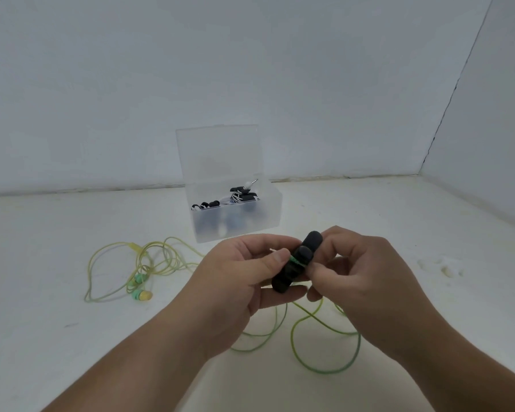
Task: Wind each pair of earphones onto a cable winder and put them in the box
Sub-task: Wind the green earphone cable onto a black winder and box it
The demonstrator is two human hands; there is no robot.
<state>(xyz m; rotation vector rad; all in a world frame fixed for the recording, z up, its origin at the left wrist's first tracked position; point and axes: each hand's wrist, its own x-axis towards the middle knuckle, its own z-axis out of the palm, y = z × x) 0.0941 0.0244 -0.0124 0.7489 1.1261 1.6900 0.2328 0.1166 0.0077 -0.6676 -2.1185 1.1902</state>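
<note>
Cable winder [298,263] being gripped by left hand [238,276]
Green earphone cable [327,372] is being pinched by curled fingers [320,270] of right hand [366,272].

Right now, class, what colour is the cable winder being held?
The cable winder is black, shown best in the head view.

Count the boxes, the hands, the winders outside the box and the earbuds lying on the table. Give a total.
Box: 1
Hands: 2, left hand and right hand
Winder: 1, black, held by both hands
Earbuds: 2, yellow-green
Total: 6
</note>
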